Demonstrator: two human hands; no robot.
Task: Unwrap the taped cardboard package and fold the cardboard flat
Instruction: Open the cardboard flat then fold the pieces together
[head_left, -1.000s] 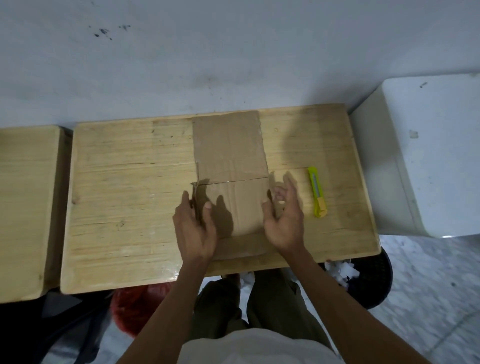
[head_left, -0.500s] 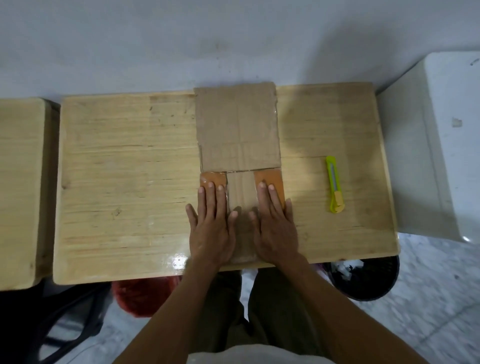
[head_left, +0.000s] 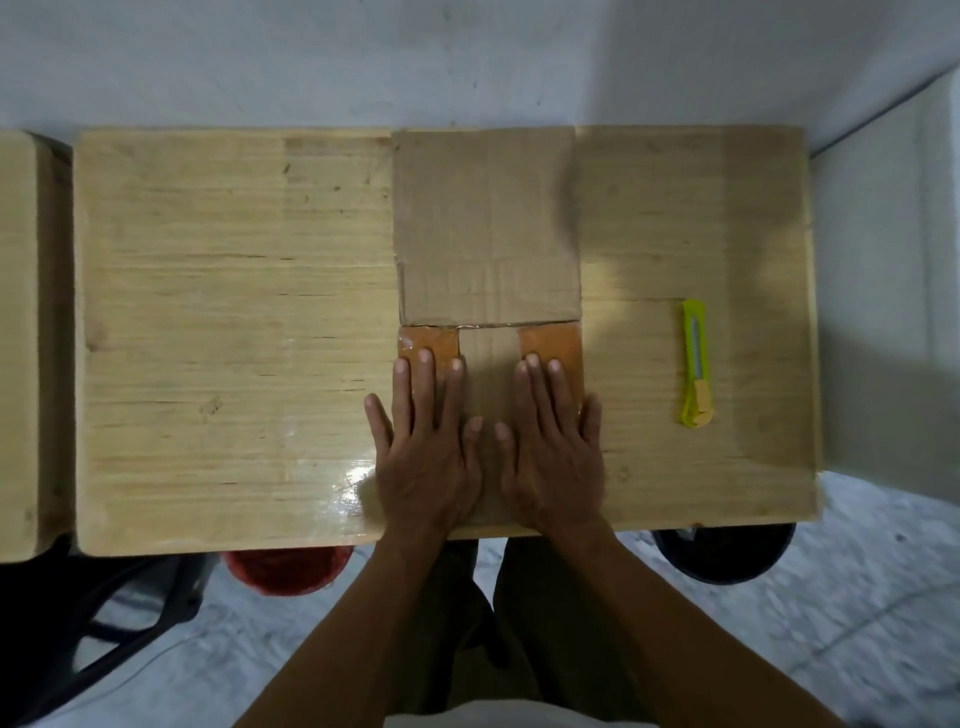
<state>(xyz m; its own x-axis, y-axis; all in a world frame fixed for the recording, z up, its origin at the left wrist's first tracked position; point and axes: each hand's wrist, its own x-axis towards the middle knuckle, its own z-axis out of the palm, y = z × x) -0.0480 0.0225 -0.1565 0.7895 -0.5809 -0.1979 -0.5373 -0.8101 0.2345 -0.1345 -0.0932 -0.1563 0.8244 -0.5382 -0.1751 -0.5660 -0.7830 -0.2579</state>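
cardboard (head_left: 488, 228) lies opened at centre of wooden table (head_left: 234, 312), far panel flat, near side flaps orange (head_left: 550, 340) | left hand (head_left: 423, 457) and right hand (head_left: 553, 457) palms down, fingers spread, pressing flaps, gripping nothing | step: flattening, late | next: likely crease firmly, fold panels over | cutter (head_left: 695, 364) well apart, right

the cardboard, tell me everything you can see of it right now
The cardboard is plain brown, opened out and lying flat on the wooden table, its far edge at the table's back edge. A crease line crosses it midway. The near part shows two orange flaps beside a brown middle strip. The left hand and right hand press palms down on the near part. The yellow-green utility knife lies apart to its right.
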